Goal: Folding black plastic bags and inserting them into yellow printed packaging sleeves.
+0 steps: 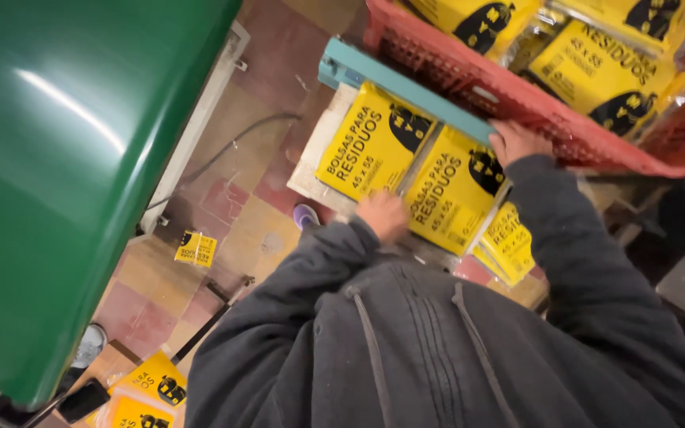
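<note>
Yellow packet [453,190] under left hand [384,215]; right hand [517,141] fingers curled on teal bar [406,87]

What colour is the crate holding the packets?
Red: the crate shows best in the head view, beside the right hand.

We record a dark charcoal-grey hooded sweatshirt covering the torso and both arms. Its long sleeves run down to the wrists, the cuffs bunched and creased; the fabric looks soft and slightly worn, with folds along each forearm. Two grey drawcords hang down the chest, one to each side of a central row of vertical seams or zip stitching. The left hand [384,214] and right hand [517,141] are bare, without gloves, rings or a watch visible.
</note>
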